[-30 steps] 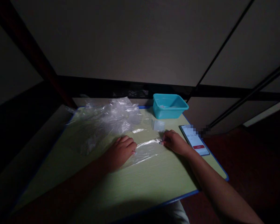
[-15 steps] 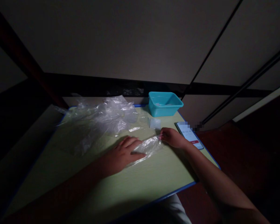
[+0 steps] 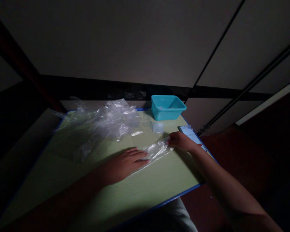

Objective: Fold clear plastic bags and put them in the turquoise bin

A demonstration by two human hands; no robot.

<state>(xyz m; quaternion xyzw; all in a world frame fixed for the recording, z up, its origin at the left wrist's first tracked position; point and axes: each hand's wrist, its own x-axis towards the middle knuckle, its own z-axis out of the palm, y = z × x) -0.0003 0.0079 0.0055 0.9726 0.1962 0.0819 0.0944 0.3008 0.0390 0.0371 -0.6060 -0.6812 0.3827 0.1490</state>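
Note:
A clear plastic bag (image 3: 158,150) lies on the table between my hands, its surface wrinkled and shiny. My left hand (image 3: 125,163) rests flat on the bag's left part with the fingers stretched out. At the opposite end, my right hand (image 3: 180,141) pinches the bag's edge between closed fingers. Just beyond the bag sits a small pale, folded-looking square piece (image 3: 158,127); its material is hard to make out. A loose heap of clear plastic bags (image 3: 116,120) spreads over the table's far left.
A turquoise plastic basket (image 3: 168,114) with some clear pieces inside stands at the back right. A phone (image 3: 190,133) with a lit screen lies along the right edge, partly behind my right hand. The pale green table (image 3: 140,196) has a blue rim; cabinet panels (image 3: 125,42) rise behind it.
My right hand has drawn slightly right with the bag's edge, and the bag looks more stretched. My left fingers lie closer together on it. The whole view has shifted a little.

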